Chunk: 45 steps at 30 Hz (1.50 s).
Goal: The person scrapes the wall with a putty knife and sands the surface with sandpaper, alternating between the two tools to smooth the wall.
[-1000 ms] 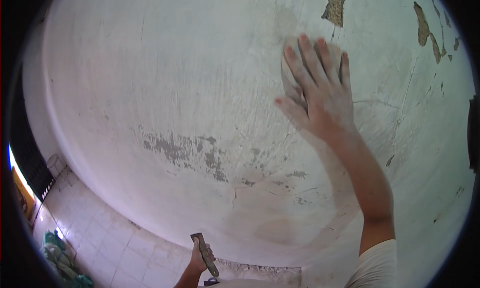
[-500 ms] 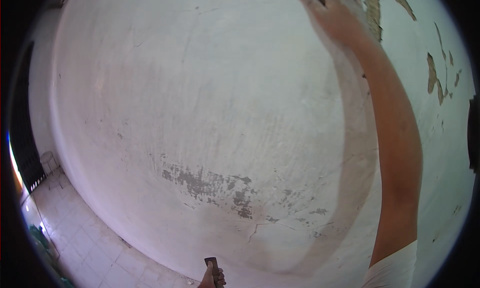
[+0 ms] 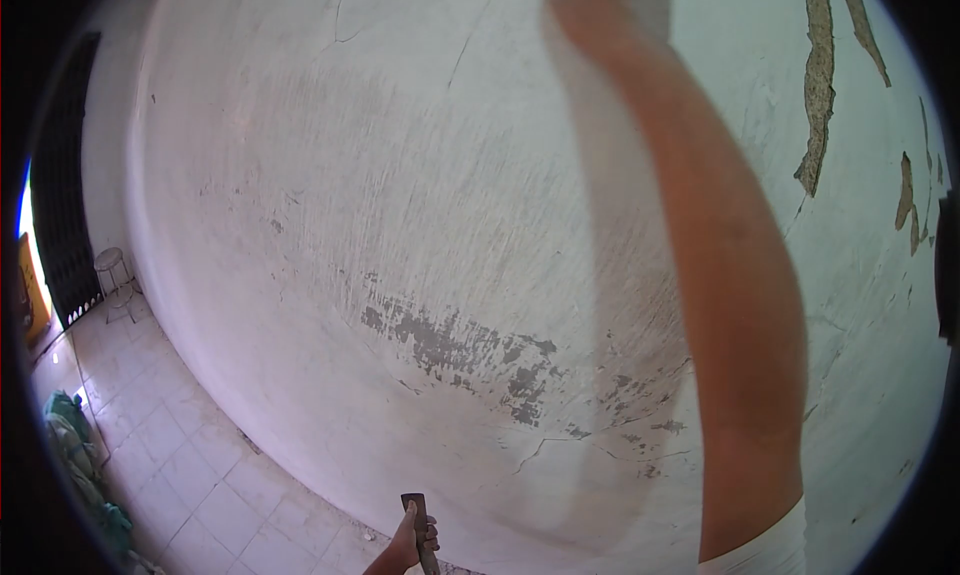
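Observation:
My left hand shows at the bottom edge, its fingers wrapped round a dark flat-ended hand tool held with that end up. The tool's lower part runs out of the frame. My right arm reaches up across the whitewashed wall, its shadow falling on the wall to the left. At the top edge my right hand is smeared by motion and its fingers are cut off by the frame, so I cannot tell what it holds. Below it the wall carries a grey patch of worn paint.
Strips of broken plaster run down the wall at the upper right. At the left are a folding metal gate, a round stool and green cloth or sacking on the tiled floor.
My right arm and hand have swung left across the wall, and the view has shifted, showing more floor. My left hand still grips the tool, now more fully in view.

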### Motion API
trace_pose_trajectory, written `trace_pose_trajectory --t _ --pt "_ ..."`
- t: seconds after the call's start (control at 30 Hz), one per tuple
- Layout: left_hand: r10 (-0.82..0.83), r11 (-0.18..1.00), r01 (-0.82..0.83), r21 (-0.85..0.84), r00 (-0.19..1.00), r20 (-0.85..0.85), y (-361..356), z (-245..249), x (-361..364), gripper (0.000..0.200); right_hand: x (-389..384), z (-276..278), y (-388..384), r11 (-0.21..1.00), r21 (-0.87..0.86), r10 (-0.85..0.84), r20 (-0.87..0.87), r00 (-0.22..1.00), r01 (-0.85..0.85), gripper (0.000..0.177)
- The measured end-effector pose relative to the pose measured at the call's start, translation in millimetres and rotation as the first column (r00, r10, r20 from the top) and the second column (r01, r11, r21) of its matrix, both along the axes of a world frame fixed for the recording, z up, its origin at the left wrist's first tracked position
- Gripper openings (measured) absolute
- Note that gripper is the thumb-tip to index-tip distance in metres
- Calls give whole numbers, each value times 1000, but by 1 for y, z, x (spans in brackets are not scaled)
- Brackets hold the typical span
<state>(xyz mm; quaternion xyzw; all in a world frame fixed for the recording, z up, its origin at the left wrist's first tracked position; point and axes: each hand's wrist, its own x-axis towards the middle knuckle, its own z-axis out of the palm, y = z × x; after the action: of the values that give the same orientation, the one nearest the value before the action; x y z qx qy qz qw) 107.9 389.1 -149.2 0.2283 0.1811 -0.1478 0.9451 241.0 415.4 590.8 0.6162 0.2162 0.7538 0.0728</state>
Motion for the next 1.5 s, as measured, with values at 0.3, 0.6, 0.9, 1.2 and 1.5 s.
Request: trace_pose_trajectory --t 0.3,0.6,0.9,1.2,1.5 --pt "-115 993 115 3 992 45 -2 28 -12 71 21 -134 50 958 -271 58 -114 992 -87 54" --pt "-82 996 87 -18 983 166 16 82 -29 103 -8 -380 -60 762 -599 -67 -448 891 -245 59" --pt "-260 826 118 551 947 187 -5 69 -55 47 -139 -692 -400 945 -313 -327 -917 -227 -94 44" --pt "-899 366 373 853 379 220 -177 92 -38 41 -249 -648 -452 87 730 934 177 -311 678 35" --pt "-736 602 634 485 677 28 -294 85 -65 18 -276 -641 -534 346 769 937 -315 -152 537 26"
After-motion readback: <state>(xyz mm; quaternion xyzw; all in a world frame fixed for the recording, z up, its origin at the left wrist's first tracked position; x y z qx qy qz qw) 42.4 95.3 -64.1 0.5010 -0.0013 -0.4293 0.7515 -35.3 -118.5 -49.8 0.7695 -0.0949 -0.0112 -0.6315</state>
